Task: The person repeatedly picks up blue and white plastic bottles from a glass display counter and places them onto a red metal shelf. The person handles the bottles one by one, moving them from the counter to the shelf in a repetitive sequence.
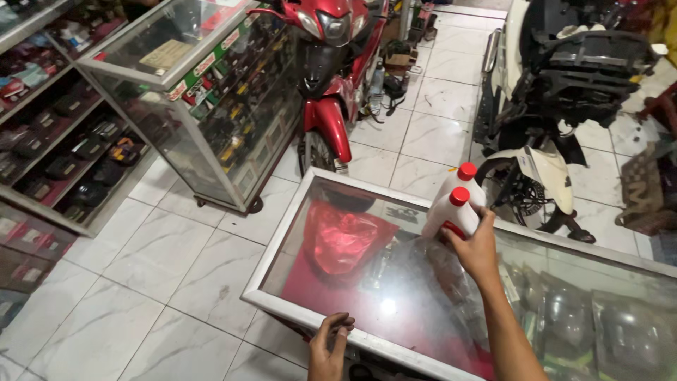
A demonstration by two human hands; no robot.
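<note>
Nearest the camera, at six o'clock, the left hand (329, 347) rests on the white frame of a glass counter (282, 233), its fingers curled over the near edge and gripping nothing else. At four o'clock the right hand (474, 248) reaches across the counter top, fingers closed around the lower part of two white bottles (455, 204) with red caps, held side by side and upright just above the glass near the far edge. Beneath the glass lie a red bag (342, 236) and packaged goods, blurred by glare. At twelve o'clock stands a red motorbike (331, 77); at two o'clock, a white scooter (557, 92) with its panels off; at ten o'clock, a second glass cabinet (204, 106) stocked with small boxes, and shelves of parts beyond it. Judged from the pose, the bottles are in mid-carry over the counter; any following move would call for a steady hold on both at once, since one hand bears the pair.
</note>
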